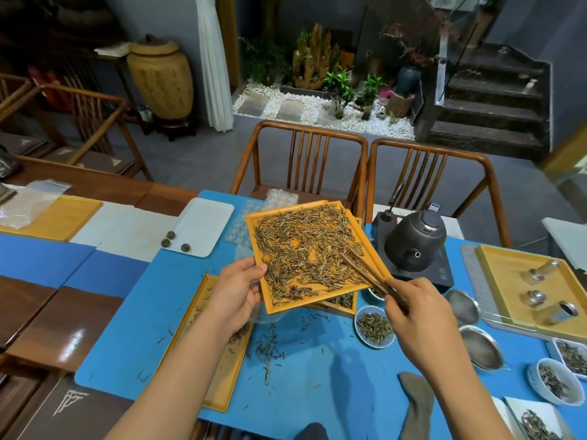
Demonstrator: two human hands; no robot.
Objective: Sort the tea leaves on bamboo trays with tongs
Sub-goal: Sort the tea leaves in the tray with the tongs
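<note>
A bamboo tray (317,300) covered with dry tea leaves (305,249) is lifted and tilted above the blue mat. My left hand (236,292) grips its left edge, thumb on the rim. My right hand (416,308) holds wooden tongs (368,274), whose tips reach into the leaves at the tray's right side. Another bamboo tray (341,304) with a few leaves lies under it, and a third bamboo tray (227,373) sits below my left forearm. Loose leaves (268,350) are scattered on the mat.
A small bowl of leaves (374,326) stands just below the tongs. A dark kettle (413,241) on its base sits right of the tray. Metal strainers (481,346), more bowls and a tray with jars (495,271) fill the right. A white plate (206,223) with tea balls lies to the left.
</note>
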